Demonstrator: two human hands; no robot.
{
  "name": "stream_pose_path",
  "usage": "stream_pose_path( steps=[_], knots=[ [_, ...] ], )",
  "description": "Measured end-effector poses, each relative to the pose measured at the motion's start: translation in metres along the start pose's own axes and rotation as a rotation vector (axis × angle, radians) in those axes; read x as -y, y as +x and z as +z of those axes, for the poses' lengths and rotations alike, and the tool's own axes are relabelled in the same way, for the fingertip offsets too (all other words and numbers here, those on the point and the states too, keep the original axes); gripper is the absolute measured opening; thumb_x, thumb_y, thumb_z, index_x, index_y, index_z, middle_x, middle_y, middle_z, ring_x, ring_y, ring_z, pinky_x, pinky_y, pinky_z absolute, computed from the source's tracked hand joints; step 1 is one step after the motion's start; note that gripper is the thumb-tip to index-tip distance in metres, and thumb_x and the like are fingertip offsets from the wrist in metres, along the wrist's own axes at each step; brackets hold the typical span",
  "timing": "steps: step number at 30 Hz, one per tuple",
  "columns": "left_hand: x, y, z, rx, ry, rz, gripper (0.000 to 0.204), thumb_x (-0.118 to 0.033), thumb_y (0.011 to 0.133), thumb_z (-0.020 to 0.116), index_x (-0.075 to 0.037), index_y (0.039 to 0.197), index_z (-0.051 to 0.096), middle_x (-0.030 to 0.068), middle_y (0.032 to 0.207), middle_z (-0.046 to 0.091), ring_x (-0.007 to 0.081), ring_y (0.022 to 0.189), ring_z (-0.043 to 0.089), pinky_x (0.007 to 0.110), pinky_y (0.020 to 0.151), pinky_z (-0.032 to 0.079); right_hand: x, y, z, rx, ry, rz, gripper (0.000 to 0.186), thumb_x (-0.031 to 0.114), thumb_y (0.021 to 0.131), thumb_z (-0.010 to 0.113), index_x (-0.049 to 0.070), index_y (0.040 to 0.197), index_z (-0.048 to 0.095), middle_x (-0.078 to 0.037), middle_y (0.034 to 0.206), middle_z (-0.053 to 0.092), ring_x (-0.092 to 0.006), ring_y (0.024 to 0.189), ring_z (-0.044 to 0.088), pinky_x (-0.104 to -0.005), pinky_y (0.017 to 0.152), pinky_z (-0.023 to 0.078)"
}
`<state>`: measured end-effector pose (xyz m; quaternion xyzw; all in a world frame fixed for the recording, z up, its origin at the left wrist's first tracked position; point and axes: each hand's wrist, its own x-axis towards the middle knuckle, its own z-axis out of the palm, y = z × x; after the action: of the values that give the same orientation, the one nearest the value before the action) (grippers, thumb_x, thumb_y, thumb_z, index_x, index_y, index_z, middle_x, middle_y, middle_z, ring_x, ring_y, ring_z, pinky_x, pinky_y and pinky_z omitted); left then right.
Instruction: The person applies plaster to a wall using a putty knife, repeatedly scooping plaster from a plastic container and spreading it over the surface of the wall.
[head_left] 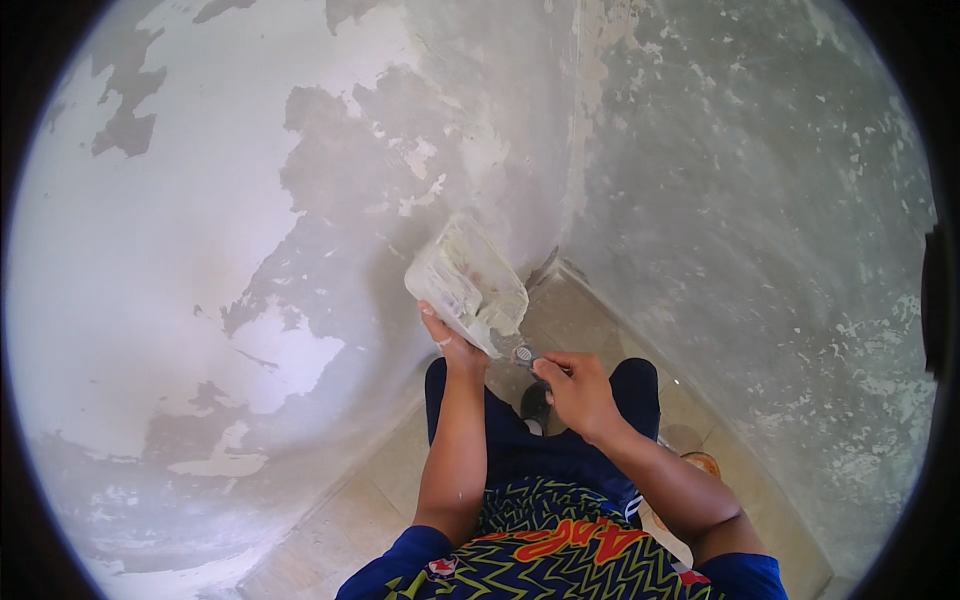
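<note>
My left hand (450, 340) is wrapped round the lower left side of a translucent plastic container (445, 285), which is tilted and smeared inside with pale white paste. A dark-handled scraper (530, 365) is gripped in my right hand (575, 390), just below and to the right of the container. The scraper's blade is hard to make out against the container's edge and the floor. Dried pale smears mark the fingers of my left hand.
Patchy white-and-grey plastered walls (720, 190) meet in a corner ahead of me. My bent knees (630, 400) and a shoe (535, 405) are over a tiled floor (360, 510). An orange-brown object (700, 462) lies partly hidden by my right forearm.
</note>
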<state>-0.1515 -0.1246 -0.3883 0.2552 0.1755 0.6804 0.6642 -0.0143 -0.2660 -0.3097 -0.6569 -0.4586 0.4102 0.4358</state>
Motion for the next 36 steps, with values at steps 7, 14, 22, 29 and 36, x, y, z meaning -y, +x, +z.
stream_pose_path(
  steps=[7, 14, 22, 29, 36],
  knots=[
    [0.01, -0.015, 0.004, -0.137, 0.075, -0.031, 0.078, -0.07, 0.102, 0.036, -0.012, 0.154, 0.042, 0.0073, 0.144, 0.056, 0.0262, 0.127, 0.057, 0.043, 0.107, 0.047, 0.031, 0.017, -0.005, 0.233, 0.54, 0.542, 0.035, 0.026, 0.1, 0.064, -0.007, 0.112, 0.071, -0.001, 0.067, 0.058, -0.0102, 0.057, 0.052, -0.0297, 0.056, 0.041],
    [-0.016, -0.023, 0.037, -0.009, -0.213, -0.111, 0.068, -0.061, 0.102, 0.042, -0.013, 0.151, 0.048, 0.0075, 0.14, 0.059, 0.028, 0.124, 0.061, 0.047, 0.103, 0.052, 0.051, 0.021, -0.029, 0.024, -0.235, -0.386, 0.028, 0.016, 0.096, 0.068, 0.003, 0.12, 0.07, -0.014, 0.08, 0.065, -0.0298, 0.066, 0.06, -0.041, 0.066, 0.05],
    [-0.018, -0.024, 0.046, 0.009, -0.288, -0.195, 0.065, -0.053, 0.101, 0.043, -0.007, 0.147, 0.05, 0.0143, 0.134, 0.063, 0.0313, 0.117, 0.066, 0.048, 0.099, 0.056, 0.067, 0.019, -0.06, 0.004, -0.53, -0.732, 0.037, 0.011, 0.088, 0.076, 0.007, 0.124, 0.07, -0.015, 0.089, 0.063, -0.0358, 0.081, 0.061, -0.0464, 0.069, 0.05],
    [-0.017, -0.025, 0.052, 0.113, -0.328, -0.233, 0.067, -0.058, 0.104, 0.039, -0.009, 0.149, 0.049, 0.0145, 0.134, 0.063, 0.0326, 0.12, 0.065, 0.051, 0.101, 0.055, 0.069, 0.027, -0.06, -0.096, -0.517, -0.771, 0.039, 0.004, 0.086, 0.073, 0.006, 0.125, 0.069, -0.016, 0.087, 0.059, -0.0349, 0.079, 0.06, -0.0444, 0.067, 0.05],
    [-0.015, -0.014, 0.026, 0.131, -0.289, -0.217, 0.065, -0.058, 0.103, 0.043, -0.012, 0.148, 0.049, 0.0125, 0.134, 0.065, 0.0313, 0.116, 0.067, 0.051, 0.096, 0.058, 0.051, -0.002, -0.054, 0.092, -0.911, -0.791, 0.057, -0.003, 0.074, 0.067, 0.007, 0.13, 0.064, -0.015, 0.098, 0.056, -0.0316, 0.09, 0.063, -0.0426, 0.067, 0.056]
  ],
)
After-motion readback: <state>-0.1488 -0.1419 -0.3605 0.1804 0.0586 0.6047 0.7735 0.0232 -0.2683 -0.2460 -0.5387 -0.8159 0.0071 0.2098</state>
